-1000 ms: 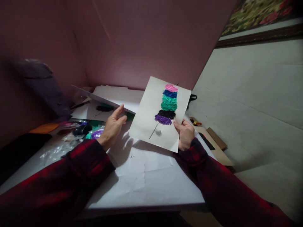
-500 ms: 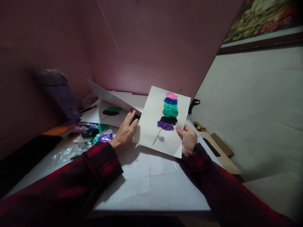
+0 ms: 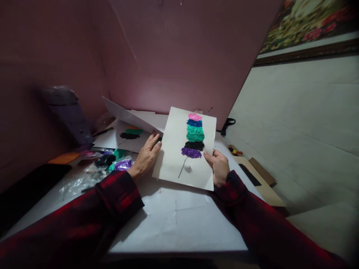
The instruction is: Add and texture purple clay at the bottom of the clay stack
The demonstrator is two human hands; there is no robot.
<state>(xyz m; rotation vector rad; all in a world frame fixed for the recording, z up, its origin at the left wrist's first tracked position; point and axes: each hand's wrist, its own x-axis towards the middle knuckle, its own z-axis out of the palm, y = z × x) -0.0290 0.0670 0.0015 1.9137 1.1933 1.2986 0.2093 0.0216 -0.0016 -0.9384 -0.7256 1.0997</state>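
Fingers of the right hand (image 3: 218,167) pinch the white sheet (image 3: 175,157) at its lower right corner, raised near the surface's (image 3: 174,220) far edge; left hand (image 3: 146,157) lies flat, open, seemingly touching its left edge. Pink, blue, green, black, purple tufts stacked above a thin stem; no writing.

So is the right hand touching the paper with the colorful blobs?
Touching. The head view shows the right hand pinching the paper's lower right edge, thumb on top of the sheet.
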